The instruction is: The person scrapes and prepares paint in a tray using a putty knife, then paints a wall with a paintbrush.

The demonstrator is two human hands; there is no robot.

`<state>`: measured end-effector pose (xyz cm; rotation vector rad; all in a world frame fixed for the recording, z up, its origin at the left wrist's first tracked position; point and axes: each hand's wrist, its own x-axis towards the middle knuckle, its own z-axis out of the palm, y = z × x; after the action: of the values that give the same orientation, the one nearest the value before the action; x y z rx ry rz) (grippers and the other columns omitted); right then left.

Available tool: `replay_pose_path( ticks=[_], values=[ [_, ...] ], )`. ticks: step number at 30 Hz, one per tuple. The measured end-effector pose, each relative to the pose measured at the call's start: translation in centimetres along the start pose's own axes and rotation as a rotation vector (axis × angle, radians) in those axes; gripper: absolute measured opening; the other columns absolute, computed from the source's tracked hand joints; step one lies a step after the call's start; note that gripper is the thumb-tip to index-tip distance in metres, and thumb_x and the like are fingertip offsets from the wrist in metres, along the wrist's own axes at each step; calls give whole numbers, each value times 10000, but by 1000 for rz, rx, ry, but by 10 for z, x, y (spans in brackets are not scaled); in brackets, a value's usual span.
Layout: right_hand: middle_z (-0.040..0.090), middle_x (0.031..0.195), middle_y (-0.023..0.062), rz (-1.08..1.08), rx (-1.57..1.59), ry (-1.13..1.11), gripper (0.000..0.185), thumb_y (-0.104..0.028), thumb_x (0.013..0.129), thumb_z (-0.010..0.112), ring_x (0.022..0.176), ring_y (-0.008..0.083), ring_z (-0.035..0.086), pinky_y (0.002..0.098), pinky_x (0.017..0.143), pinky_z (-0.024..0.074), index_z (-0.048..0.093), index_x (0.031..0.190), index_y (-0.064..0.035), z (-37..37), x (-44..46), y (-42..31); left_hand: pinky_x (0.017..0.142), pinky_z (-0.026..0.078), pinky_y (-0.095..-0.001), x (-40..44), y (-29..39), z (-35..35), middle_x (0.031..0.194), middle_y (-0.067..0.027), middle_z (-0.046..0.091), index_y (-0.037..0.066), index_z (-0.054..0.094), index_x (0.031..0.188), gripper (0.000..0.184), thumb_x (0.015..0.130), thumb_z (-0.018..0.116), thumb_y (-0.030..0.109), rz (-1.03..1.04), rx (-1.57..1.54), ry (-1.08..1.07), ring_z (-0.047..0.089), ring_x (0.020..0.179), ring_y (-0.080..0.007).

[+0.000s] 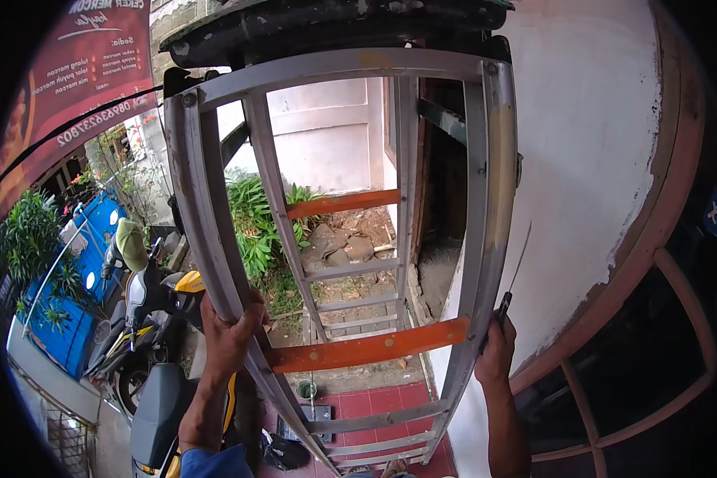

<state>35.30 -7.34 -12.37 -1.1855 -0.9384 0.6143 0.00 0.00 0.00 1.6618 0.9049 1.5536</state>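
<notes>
An aluminium stepladder (338, 60) with orange steps stands open in front of me. My left hand (235, 327) is closed around its left rail, just above the near orange step (366, 346). My right hand (497, 349) is at the right rail at about the same height. It is closed on the dark handle of a tool with a long, thin, pointed blade (521, 263), which points upward beside the rail. The exact kind of tool is not plain, and the rail partly hides the right fingers.
A white wall (573, 159) with a window frame (581, 398) is close on the right. Motorbikes (163, 406) are parked at left. A red banner (80, 88) hangs upper left. Below lie a black bag (285, 452) and red floor tiles (374, 398); green plants (255, 231) grow beyond the ladder.
</notes>
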Motion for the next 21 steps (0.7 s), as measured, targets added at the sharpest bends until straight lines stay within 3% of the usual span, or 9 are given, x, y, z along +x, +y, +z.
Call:
replay_pose_path(
  ticks=[2, 3, 4, 7, 13, 20, 21],
  values=[
    [456, 1063, 118, 12, -20, 116, 242, -112, 862, 514, 966, 244, 449, 325, 813, 405, 525, 1084, -18, 11, 9, -7, 507, 439, -230, -21, -5, 4, 663, -24, 547, 13, 508, 843, 136, 724, 566, 43, -31, 14, -8, 534, 546, -95],
    [451, 973, 87, -43, -12, 173, 187, -139, 878, 495, 884, 203, 441, 300, 755, 391, 527, 1022, -24, 22, 31, -18, 514, 435, -236, 21, 0, 9, 657, -28, 549, 9, 525, 821, 135, 701, 564, 57, 62, -15, 47, 533, 543, -99],
    [439, 801, 20, -63, 25, 238, 155, -197, 891, 489, 730, 122, 420, 261, 645, 363, 531, 904, -48, 30, 19, -23, 520, 431, -242, 17, 6, 6, 651, -31, 551, 5, 541, 798, 138, 679, 562, 72, 20, 13, 56, 532, 541, -103],
    [452, 687, -29, -54, 74, 451, 223, -255, 909, 479, 628, 54, 420, 233, 576, 355, 533, 801, -68, 46, 8, -30, 524, 430, -238, 9, 9, 6, 649, -24, 547, 12, 536, 806, 154, 672, 578, 75, -24, 6, 73, 525, 544, -93],
    [421, 629, -46, 44, 249, 409, 226, -218, 908, 484, 569, 42, 387, 235, 516, 320, 493, 725, -86, 42, 10, -34, 522, 432, -220, 8, 4, 1, 654, -6, 547, 28, 522, 799, 155, 680, 617, 55, -56, 17, 80, 523, 562, -74],
    [319, 567, -73, 2, 213, 476, 282, -158, 895, 485, 503, 24, 270, 239, 451, 208, 403, 630, -109, 43, 12, -32, 534, 457, -259, 4, 6, 0, 667, -41, 564, 13, 530, 788, 203, 602, 587, 71, -81, 68, 69, 555, 573, -125],
    [377, 672, -43, 33, 210, 427, 192, -190, 901, 483, 606, 47, 348, 242, 546, 276, 443, 742, -90, 39, 11, -28, 533, 462, -271, 5, 9, 4, 663, -51, 564, 13, 527, 785, 216, 586, 578, 80, -96, 75, 77, 560, 573, -138]
  ],
)
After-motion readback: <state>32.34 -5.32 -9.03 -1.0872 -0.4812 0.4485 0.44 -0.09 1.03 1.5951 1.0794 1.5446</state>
